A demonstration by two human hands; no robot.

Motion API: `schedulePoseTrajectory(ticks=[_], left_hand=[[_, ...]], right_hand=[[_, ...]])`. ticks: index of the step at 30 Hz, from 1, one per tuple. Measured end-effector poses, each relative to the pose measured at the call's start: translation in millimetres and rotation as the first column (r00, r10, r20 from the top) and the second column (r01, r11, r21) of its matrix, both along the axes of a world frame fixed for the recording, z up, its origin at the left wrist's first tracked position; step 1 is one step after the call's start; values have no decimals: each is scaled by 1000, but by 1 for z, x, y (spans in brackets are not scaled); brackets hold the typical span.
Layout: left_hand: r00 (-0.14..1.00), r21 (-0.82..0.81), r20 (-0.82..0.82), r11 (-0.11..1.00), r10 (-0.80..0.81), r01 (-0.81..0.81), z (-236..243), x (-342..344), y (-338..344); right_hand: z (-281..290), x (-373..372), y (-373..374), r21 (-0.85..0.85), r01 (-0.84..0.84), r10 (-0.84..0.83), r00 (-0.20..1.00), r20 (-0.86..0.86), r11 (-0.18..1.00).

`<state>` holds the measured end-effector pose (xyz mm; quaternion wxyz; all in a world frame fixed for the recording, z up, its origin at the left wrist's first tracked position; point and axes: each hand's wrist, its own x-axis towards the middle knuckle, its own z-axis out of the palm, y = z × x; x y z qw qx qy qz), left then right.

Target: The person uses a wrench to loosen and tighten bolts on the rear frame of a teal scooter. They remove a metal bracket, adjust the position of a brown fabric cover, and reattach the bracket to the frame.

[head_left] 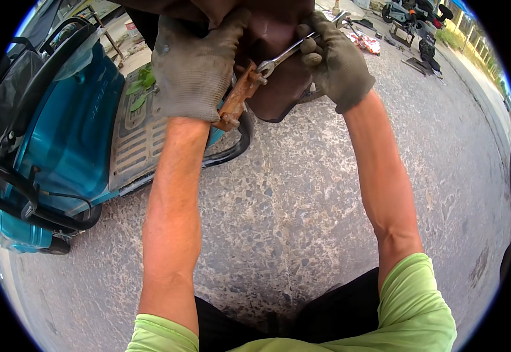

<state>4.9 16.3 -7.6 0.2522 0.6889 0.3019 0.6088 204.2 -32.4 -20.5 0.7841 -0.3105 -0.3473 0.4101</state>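
Note:
My right hand [340, 67], in a dirty grey knit glove, is closed around a metal wrench [284, 56]. The wrench's lower jaw sits at a bolt [263, 80] on a rusty metal bracket [236, 101]. My left hand [194, 70], gloved alike, is bent beside the bracket with its thumb against a brown covered part [273, 32], seat-like in look. What its other fingers grip is hidden behind the glove and the brown cover.
A teal vehicle body [70, 126] with black tube bars and a ribbed footboard [138, 138] stands at left. Green leaves [141, 85] lie on that footboard. Rough pavement [284, 217] spreads below. Parked two-wheelers [416, 20] and scattered parts are at far right.

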Motion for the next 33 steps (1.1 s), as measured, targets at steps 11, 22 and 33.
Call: schedulePoseTrajectory(ticks=[11, 22, 33], left_hand=[[999, 129, -8, 991, 32, -31, -3, -1, 5], [831, 633, -378, 769, 407, -89, -3, -25, 54], [916, -47, -125, 925, -380, 378, 16, -27, 3]], right_hand=[[1, -33, -20, -35, 260, -228, 896, 382, 965], [33, -95, -45, 470, 260, -525, 212, 824, 843], [-52, -143, -76, 207, 8, -200, -226, 953, 978]])
